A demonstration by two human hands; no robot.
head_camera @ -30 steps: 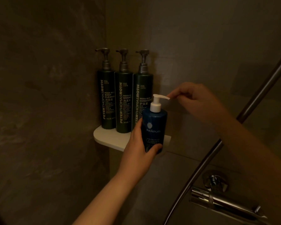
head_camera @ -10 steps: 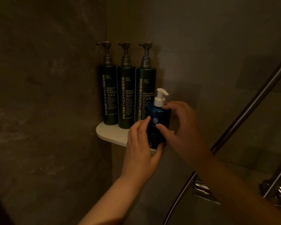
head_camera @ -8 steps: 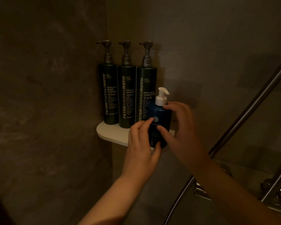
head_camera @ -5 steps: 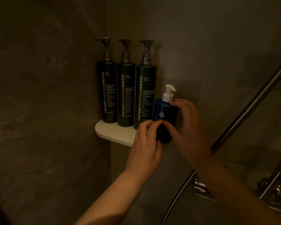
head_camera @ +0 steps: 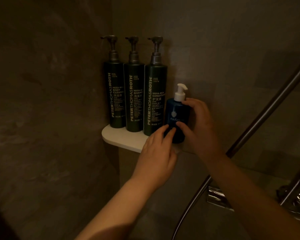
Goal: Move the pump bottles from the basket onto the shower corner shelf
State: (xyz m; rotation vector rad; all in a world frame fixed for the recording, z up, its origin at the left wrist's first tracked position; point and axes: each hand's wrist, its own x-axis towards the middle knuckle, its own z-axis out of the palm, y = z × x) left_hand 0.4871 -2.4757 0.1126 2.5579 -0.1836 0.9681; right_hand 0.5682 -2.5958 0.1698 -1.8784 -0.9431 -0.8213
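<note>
we see the blue pump bottle (head_camera: pixel 176 116) standing upright at the right end of the white corner shelf (head_camera: pixel 123 138), centre of the frame, just beside three tall dark green bottles (head_camera: pixel 134 99). the right hand (head_camera: pixel 202 125) curls fingers and thumb round the bottle's side. the left hand (head_camera: pixel 156 158) lays fairly straight fingers (head_camera: pixel 164 134) against its lower front.

Views: one, head-worn, wide-angle.
Facing: forward and slightly down, onto the corner shelf (head_camera: pixel 121 138), just left of frame centre.
Range: close; left hand (head_camera: pixel 156 153) and right hand (head_camera: pixel 199 122) reach it, arms entering from the lower edge.
</note>
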